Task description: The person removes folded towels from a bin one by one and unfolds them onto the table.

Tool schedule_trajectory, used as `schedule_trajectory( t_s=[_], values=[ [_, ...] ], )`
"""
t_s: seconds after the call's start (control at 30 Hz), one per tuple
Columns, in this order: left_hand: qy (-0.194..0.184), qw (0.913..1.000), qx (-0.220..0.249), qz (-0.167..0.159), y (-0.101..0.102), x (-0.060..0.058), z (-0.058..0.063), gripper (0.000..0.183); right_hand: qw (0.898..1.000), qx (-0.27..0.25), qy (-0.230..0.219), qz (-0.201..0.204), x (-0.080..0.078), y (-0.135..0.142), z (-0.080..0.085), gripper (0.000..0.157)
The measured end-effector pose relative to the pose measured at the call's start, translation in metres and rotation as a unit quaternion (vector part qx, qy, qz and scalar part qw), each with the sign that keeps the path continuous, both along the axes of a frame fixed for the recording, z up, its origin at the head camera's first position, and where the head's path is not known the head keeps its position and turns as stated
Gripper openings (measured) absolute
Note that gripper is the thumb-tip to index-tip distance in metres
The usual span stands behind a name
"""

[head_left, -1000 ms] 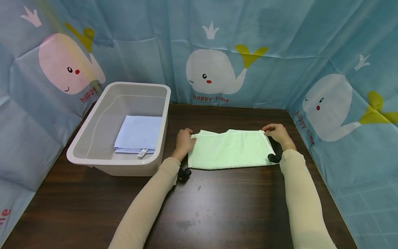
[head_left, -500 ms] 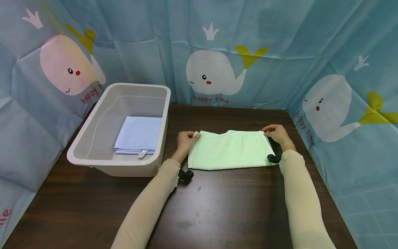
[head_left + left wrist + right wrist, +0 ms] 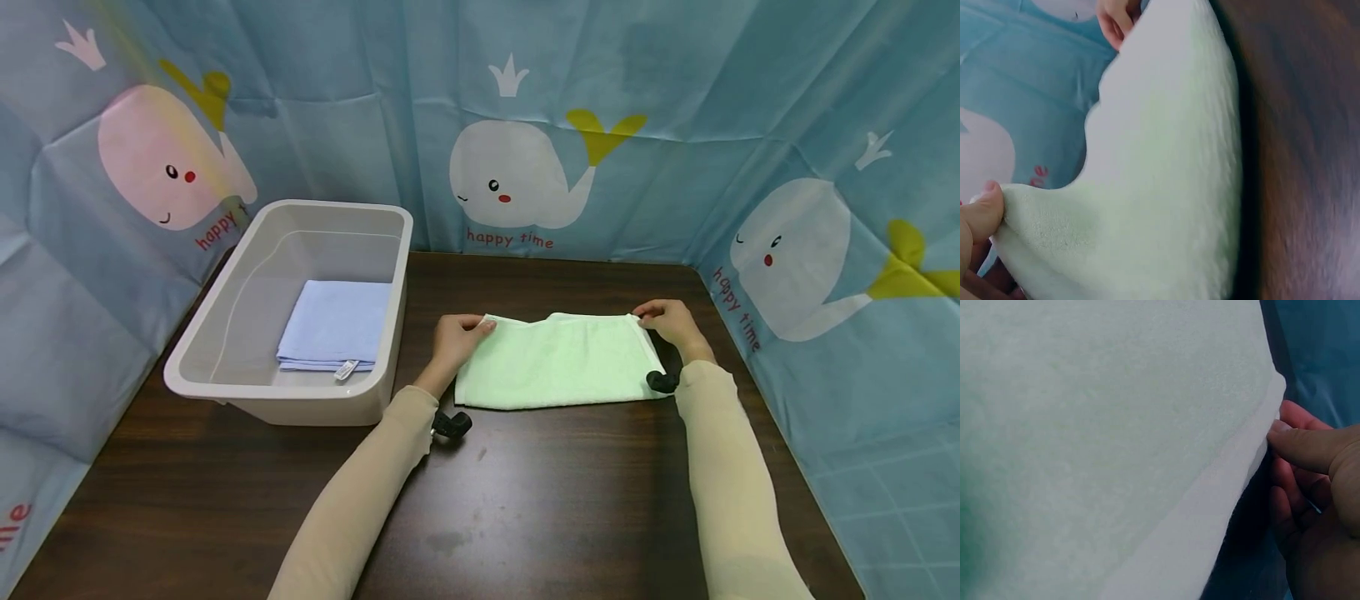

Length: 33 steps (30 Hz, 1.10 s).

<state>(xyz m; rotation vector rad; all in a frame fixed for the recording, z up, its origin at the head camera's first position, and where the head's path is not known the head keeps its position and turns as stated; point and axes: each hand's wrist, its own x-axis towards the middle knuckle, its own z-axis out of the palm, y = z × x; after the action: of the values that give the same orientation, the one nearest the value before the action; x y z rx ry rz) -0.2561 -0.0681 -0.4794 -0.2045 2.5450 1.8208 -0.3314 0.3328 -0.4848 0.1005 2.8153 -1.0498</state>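
A pale green towel [image 3: 558, 362], folded into a wide strip, lies on the dark wooden table between both hands. My left hand [image 3: 453, 343] pinches its far left corner between thumb and fingers; in the left wrist view the thumb [image 3: 986, 212] presses on the cloth and the corner is drawn up. At the opposite end, my right hand [image 3: 671, 323] pinches the far right corner. The right wrist view has the right thumb [image 3: 1304, 447] on the towel's white edge, fingers curled beneath.
A grey plastic tub [image 3: 180, 371] stands left of the towel, close to my left forearm. Inside it lies a folded light blue towel [image 3: 341, 321] with a white tag [image 3: 346, 371]. A blue whale-print curtain [image 3: 660, 75] borders the table's back and sides.
My left hand has taken hold of the towel's far left corner and moved slightly right, drawing that corner inward. The right hand keeps its place at the other corner.
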Motion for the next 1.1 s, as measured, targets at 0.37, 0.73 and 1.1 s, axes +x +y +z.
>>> schedule_trajectory(
  t_s=[0.37, 0.73, 1.1],
  values=[
    [0.040, 0.9783, 0.029, -0.201, 0.020, 0.034, 0.027, 0.022, 1.000, 0.007, 0.005, 0.013, 0.003, 0.001, 0.002, 0.025],
    [0.047, 0.9108, 0.045, -0.408, 0.014, 0.062, 0.025, 0.015, 1.000, 0.016, 0.009, 0.024, 0.002, -0.002, 0.001, 0.025],
    [0.002, 0.8515, 0.040, -0.523, -0.002, 0.079, 0.014, 0.015, 0.999, 0.021, -0.007, 0.036, 0.002, 0.000, 0.005, 0.024]
  ],
)
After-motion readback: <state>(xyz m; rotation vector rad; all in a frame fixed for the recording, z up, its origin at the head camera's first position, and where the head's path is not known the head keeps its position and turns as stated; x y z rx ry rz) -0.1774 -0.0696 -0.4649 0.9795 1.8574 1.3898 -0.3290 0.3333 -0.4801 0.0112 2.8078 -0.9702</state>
